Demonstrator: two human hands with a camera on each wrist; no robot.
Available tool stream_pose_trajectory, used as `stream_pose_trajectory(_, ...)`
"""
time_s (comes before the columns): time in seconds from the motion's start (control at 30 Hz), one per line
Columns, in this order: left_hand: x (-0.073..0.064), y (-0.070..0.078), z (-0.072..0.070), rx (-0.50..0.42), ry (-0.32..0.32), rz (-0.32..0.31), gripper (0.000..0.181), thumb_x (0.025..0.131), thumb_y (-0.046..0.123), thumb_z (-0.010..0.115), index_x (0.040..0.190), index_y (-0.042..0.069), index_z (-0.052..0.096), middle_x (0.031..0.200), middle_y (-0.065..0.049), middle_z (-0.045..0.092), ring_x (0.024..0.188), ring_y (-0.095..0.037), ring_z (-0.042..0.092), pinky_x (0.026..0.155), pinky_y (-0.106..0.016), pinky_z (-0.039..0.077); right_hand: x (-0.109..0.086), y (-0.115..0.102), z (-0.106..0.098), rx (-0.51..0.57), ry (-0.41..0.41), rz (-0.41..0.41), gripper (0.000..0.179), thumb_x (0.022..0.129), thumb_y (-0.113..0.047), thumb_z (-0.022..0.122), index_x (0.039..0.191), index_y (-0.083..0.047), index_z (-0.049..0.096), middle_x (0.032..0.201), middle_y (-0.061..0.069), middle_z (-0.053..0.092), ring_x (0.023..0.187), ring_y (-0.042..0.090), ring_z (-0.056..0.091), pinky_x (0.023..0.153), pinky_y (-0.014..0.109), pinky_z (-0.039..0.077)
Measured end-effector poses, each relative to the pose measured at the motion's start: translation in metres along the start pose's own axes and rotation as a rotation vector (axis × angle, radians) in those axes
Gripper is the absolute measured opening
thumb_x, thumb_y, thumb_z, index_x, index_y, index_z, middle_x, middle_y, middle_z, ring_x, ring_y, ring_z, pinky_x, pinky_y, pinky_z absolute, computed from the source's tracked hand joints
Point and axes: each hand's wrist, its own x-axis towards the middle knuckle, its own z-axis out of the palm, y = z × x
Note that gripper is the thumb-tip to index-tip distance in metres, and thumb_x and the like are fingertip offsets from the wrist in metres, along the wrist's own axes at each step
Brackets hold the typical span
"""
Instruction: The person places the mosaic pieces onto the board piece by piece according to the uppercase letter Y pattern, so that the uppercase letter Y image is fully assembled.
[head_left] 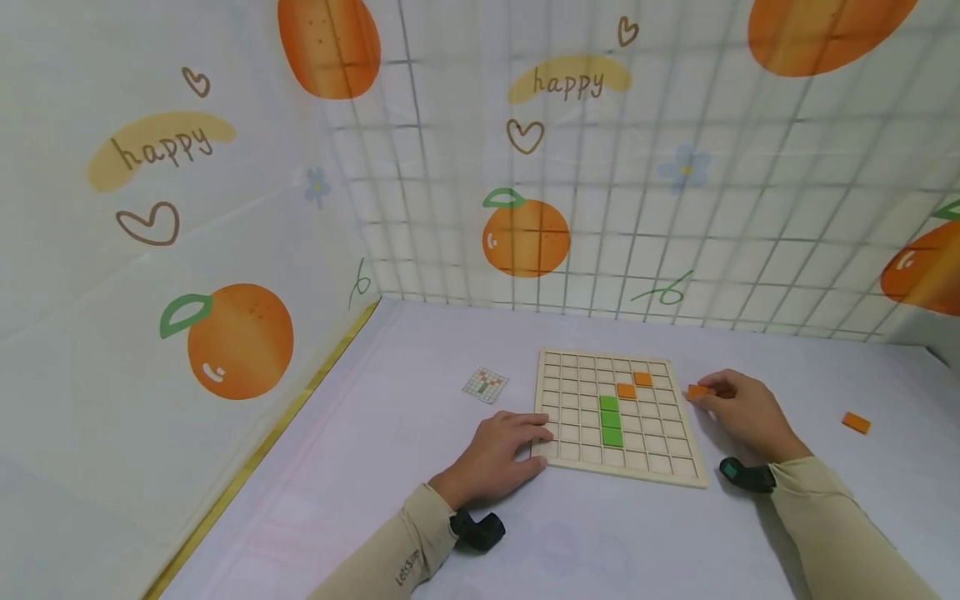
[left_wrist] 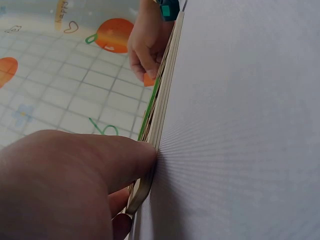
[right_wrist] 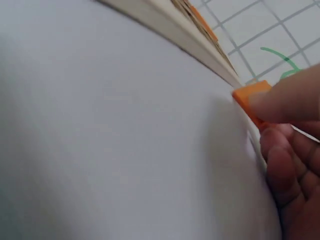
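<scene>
A square wooden grid board [head_left: 573,454] lies on the table with three green tiles [head_left: 611,421] in a column. Two orange tiles [head_left: 642,379] sit on it, stepping diagonally up to the right. My left hand [head_left: 491,458] rests at the board's near left corner, fingertips touching its left side. In the left wrist view its thumb [left_wrist: 132,155] presses on the board's edge. Just right of the board, my right hand [head_left: 750,412] pinches another orange tile [right_wrist: 252,95] between thumb and fingers, apart from the board.
A small printed card [head_left: 486,384] with a coloured grid pattern lies left of the board. One loose orange tile [head_left: 856,422] lies farther right on the table. A patterned curtain [head_left: 450,167] over wire grid stands behind, and another covers the left side.
</scene>
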Motion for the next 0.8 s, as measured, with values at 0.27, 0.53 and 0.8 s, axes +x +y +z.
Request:
stream_pose_trajectory(0.27,0.000,0.001,-0.001,0.000,-0.007,-0.006,0.033,0.098,0.030,0.062,0.130,0.022,0.066,0.149,0.007,0.050,0.133,-0.018,0.045,0.109,-0.047,0.034,0.001,-0.017,-0.002,0.098,-0.007,0.037,0.044,0.100,-0.024,0.055,0.136,0.001,0.057,0.121,0.027,0.060,0.102,0.036,0.058,0.076,0.040,0.047)
stream_pose_trajectory(0.53,0.000,0.001,-0.001,0.012,-0.001,0.001,0.034,0.098,0.032,0.062,0.131,0.022,0.066,0.149,0.008,0.049,0.133,-0.018,0.044,0.108,-0.048,0.034,0.011,-0.027,-0.003,0.184,-0.053,0.021,0.047,0.102,-0.030,0.053,0.139,0.000,0.055,0.104,0.018,0.065,0.085,0.027,0.059,0.067,0.033,0.048)
stream_pose_trajectory(0.8,-0.001,0.002,-0.002,0.024,0.002,0.007,0.035,0.098,0.032,0.062,0.131,0.022,0.066,0.149,0.007,0.050,0.133,-0.018,0.045,0.107,-0.047,0.035,0.017,-0.025,0.004,0.325,-0.061,0.102,0.056,0.099,-0.036,0.062,0.140,0.002,0.052,0.103,0.016,0.067,0.076,0.019,0.063,0.064,0.029,0.052)
